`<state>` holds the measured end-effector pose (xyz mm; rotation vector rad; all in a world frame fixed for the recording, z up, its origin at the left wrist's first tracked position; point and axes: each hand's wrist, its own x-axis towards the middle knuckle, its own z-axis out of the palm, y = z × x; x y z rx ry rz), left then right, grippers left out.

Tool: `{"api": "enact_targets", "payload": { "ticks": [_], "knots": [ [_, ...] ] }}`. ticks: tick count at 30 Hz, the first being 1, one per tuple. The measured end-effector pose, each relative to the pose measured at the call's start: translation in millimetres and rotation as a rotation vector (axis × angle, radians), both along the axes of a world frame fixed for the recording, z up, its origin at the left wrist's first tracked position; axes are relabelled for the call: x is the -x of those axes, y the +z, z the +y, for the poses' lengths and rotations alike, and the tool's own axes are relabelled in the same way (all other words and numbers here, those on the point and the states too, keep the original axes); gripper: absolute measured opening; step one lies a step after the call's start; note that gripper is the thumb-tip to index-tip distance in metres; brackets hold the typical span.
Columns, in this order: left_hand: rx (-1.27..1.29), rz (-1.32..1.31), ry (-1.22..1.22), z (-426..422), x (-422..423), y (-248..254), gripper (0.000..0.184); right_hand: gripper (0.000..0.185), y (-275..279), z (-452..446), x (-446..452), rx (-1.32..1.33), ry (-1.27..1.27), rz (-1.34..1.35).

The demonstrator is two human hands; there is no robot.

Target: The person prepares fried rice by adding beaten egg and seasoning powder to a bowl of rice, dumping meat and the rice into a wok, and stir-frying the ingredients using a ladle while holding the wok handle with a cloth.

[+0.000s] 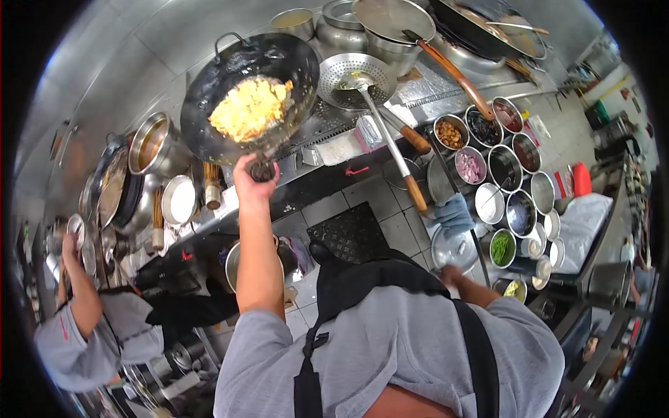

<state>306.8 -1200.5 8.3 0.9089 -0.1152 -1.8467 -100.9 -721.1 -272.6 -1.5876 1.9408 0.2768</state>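
Note:
My left hand (252, 182) is closed around the near handle of a black wok (198, 115), with a dark, rough-looking piece in the grip. The wok sits over the stove and holds a yellow mass that looks like scrambled egg (251, 108). My right hand (448, 273) is low at my right side, next to a shiny round metal pan (460, 247). Its fingers are small and partly hidden, so I cannot make out a grip. Right of the wok, a ladle (383, 129) with a wooden handle end rests in a perforated strainer (331, 73).
Several metal tubs of ingredients, such as chopped greens (500, 249) and purplish pieces (470, 167), stand at the right. A blue cloth (454, 214) hangs beside them. A pot of brown liquid (150, 143) stands left of the wok. At far left, a co-worker (104, 327) works.

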Motion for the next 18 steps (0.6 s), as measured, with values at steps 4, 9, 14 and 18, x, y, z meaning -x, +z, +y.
{"api": "enact_targets", "payload": {
  "ticks": [4, 9, 14, 18],
  "knots": [
    [-0.063, -0.051, 0.071, 76, 10, 10, 0.017, 0.02, -71, 111, 16, -0.175, -0.32, -0.455],
    [-0.094, -0.075, 0.11, 144, 20, 10, 0.018, 0.017, -138, 129, 42, -0.302, -0.947, -1.006],
    [-0.064, -0.119, 0.125, 185, 14, -16, 0.02, 0.015, -78, 85, 71, -0.207, -0.81, -0.937],
    [-0.082, -0.107, 0.115, 186, 17, -12, 0.028, 0.017, -56, 71, 52, -0.273, -0.881, -0.949]
  ]
}}
